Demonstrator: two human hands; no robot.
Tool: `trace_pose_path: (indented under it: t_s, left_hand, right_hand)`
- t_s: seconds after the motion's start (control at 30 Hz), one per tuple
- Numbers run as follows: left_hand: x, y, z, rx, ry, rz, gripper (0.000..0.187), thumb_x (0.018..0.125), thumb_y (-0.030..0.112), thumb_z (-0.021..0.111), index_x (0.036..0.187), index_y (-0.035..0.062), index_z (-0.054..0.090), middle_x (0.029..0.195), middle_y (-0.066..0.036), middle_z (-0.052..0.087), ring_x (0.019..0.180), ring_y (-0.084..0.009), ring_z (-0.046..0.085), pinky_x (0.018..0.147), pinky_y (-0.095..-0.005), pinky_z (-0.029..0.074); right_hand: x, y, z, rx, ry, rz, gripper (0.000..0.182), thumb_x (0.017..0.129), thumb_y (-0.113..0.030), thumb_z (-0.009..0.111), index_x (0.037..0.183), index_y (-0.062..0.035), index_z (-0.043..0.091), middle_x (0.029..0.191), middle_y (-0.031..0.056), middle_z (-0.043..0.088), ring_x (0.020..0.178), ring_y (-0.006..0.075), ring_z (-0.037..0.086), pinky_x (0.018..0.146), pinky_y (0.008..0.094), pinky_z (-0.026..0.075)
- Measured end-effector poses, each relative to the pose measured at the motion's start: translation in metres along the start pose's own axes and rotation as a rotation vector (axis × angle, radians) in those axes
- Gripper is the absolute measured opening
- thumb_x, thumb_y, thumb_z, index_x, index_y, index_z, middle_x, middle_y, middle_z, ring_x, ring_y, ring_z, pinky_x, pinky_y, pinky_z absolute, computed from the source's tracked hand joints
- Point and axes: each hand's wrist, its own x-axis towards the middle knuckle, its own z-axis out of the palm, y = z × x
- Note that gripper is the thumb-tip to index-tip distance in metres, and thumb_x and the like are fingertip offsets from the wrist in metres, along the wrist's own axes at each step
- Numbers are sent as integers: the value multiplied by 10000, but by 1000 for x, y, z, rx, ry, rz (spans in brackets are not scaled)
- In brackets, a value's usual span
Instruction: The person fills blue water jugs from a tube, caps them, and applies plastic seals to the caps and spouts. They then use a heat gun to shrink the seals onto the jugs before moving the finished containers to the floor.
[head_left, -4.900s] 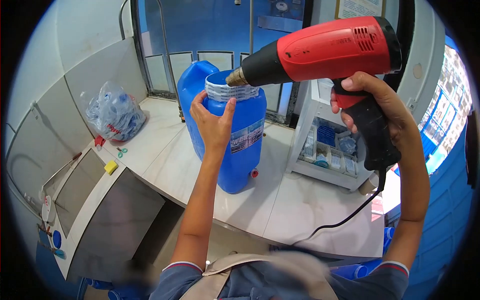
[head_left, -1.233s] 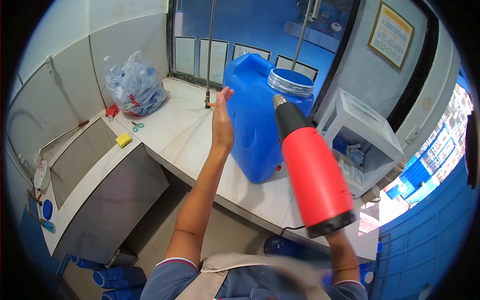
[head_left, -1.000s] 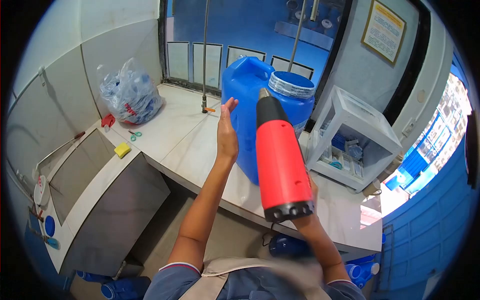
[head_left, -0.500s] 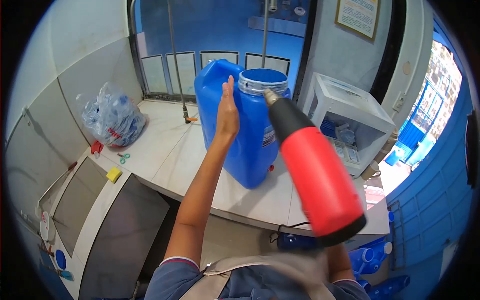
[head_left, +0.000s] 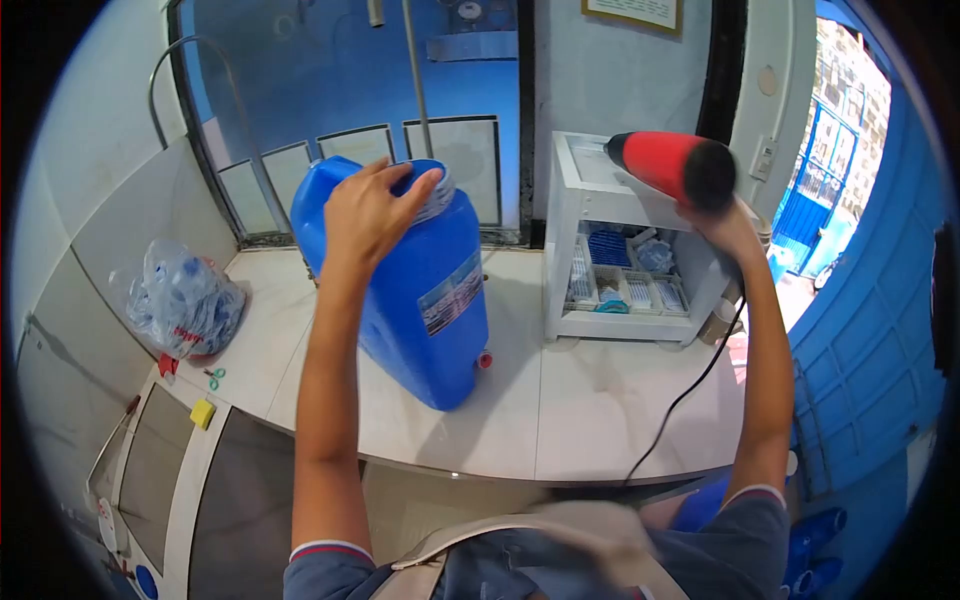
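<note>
A tall blue water jug [head_left: 415, 310] with a printed label and a small red spout low down stands on the tiled counter. Over its top is my left hand [head_left: 370, 215], fingers bent across the blue screw cap [head_left: 425, 170] and thumb on the cap's right side. Clear wrap, crinkled, circles the neck [head_left: 438, 202]. My right hand [head_left: 725, 235] holds a red and black heat gun [head_left: 665, 165] up at the right, its nozzle pointing left above the white shelf unit. The gun's body partly hides the fingers. A black cord hangs from it.
The white shelf unit [head_left: 570, 215] with small baskets stands right of the jug. A plastic bag [head_left: 185, 300], green scissors [head_left: 214, 378] and a yellow sponge [head_left: 202, 413] sit on the left. Behind is a window [head_left: 330, 80]; a curved metal tap pipe [head_left: 255, 155] rises before it.
The heat gun has swung away from the jug's neck to the right, over the shelf unit. My left hand has gone from the jug's side onto its cap. The jug's label now faces me more.
</note>
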Motion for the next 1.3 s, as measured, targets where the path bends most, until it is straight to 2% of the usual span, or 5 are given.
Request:
trace_pose_path:
  t_s: [0.47,0.57,0.7,0.93,1.3]
  left_hand:
    - [37,4,-4,104,-659,-108,864,606,542,560,1384,230,352,1339,-168,380,1210,-395,396,984,-505,353]
    - [39,1,-7,93,-644,-72,821,636,523,558,1380,235,364,1311,-172,414,1197,-380,414,984,-467,357]
    - [37,0,-8,55,-645,-10,761,692,519,544,1380,250,363,1311,-179,424,1211,-373,401,1003,-430,336]
    - [64,-76,-19,-522,-718,83,756,793,548,492,1370,76,363,1371,-123,402,1283,-276,344,1072,-369,216]
    - [125,-176,35,-23,-777,540,341,668,94,612,993,-4,576,932,-179,599,903,-333,536,837,-366,417]
  right_hand:
    - [110,57,47,-606,-374,71,538,680,-224,633,1186,-78,520,1077,184,602,1030,355,557,889,413,436]
    - [84,67,39,-680,188,-239,681,729,-175,588,1348,-30,344,1231,192,516,1187,363,446,1017,401,333]
    - [-13,-31,50,150,236,-248,429,792,-92,526,1214,-19,502,1204,149,544,1161,287,482,997,367,355]
    - [-134,-70,305,1198,-742,641,589,897,-559,396,1261,-96,382,1069,92,532,941,180,538,863,335,443]
    - [-132,-156,380,1305,112,1104,635,934,-482,184,1310,-13,386,1314,191,420,1227,268,382,1035,359,282]
